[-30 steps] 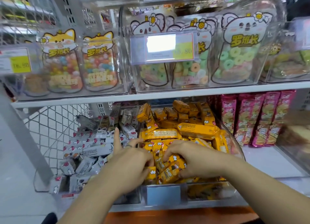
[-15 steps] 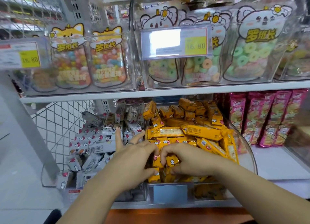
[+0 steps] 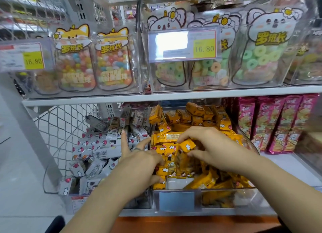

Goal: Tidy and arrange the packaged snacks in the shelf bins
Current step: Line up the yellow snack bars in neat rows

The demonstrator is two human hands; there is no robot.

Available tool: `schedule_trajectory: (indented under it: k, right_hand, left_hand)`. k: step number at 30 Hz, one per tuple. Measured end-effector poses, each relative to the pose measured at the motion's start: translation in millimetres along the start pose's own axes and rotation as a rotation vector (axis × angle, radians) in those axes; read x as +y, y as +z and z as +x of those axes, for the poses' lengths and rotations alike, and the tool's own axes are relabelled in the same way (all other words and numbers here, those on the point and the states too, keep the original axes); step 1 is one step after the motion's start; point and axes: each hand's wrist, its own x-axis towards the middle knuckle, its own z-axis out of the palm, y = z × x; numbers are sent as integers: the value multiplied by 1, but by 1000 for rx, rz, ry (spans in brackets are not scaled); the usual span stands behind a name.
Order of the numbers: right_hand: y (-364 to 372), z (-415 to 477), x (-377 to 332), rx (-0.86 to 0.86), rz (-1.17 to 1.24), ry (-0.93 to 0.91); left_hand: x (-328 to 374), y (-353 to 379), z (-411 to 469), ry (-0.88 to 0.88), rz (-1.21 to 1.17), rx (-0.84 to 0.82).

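A clear bin (image 3: pixel 254 150) on the lower shelf holds several yellow snack packs (image 3: pixel 195 118), piled loosely at the back. My left hand (image 3: pixel 139 164) is at the bin's front left. Its thumb and curled fingers grip a row of upright yellow packs (image 3: pixel 171 160), while two fingers point up. My right hand (image 3: pixel 210 145) is over the middle of the bin and pinches one small yellow pack (image 3: pixel 187 145) between fingers and thumb. A bare patch of bin floor (image 3: pixel 176 183) shows at the front.
A neighbouring bin of grey snack packs (image 3: pixel 97 146) stands to the left, beside a wire mesh panel (image 3: pixel 59 128). Pink snack bags (image 3: pixel 278 124) stand upright at the right. The upper shelf (image 3: pixel 122 97) carries clear bins of candy pouches (image 3: pixel 111 62) with price tags (image 3: pixel 183 44).
My right hand has lifted a small yellow pack out of the pile. My left hand stays on the upright row. A bare patch now shows at the bin's front.
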Motion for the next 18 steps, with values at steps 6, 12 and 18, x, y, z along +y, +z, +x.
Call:
schedule_trajectory:
  k: [6,12,18]
  right_hand:
    - [0,0,4,-13,230,-17]
    - [-2,3,3,54,143,-56]
    - [16,12,-5,39,116,-72]
  left_hand:
    - [1,-1,1,-12,3,-17]
    - [2,0,0,-14,0,-17]
    - [3,0,-1,-13,2,-15]
